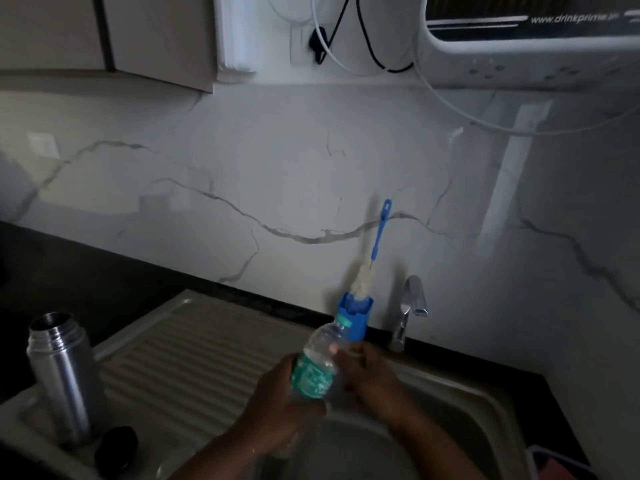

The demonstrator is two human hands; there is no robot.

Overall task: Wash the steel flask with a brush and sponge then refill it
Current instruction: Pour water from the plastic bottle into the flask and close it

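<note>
Nearest, over the sink basin (460, 424), both hands hold a clear plastic bottle (313, 370) with a green label, tilted with its neck pointing far and right. The left hand (277, 407) wraps its fingers round the lower body of the bottle; the right hand (370, 375) curls its fingers round the upper part, near the shoulder. The light is dim, so I cannot tell whether a cap is on.

The steel flask (60, 374) stands upright and open at the near left, on the edge of the ribbed drainboard (194, 355), well apart from the hands, with a dark lid (116, 452) lying just beside its base.

The risk, as I judge it: wet fingers could slip on the thin bottle, dropping it into the basin. A careless left elbow swing might also knock the flask off the drainboard edge.

Farther back, the bottle brush (370, 261) stands bristles down in a blue holder (355, 317) at the far rim, right behind the bottle's neck, so reaching for it means moving the bottle aside. The tap (410, 310) stands just right of it. On the far wall hang a water purifier (533, 36) and loose cables (346, 36).
</note>
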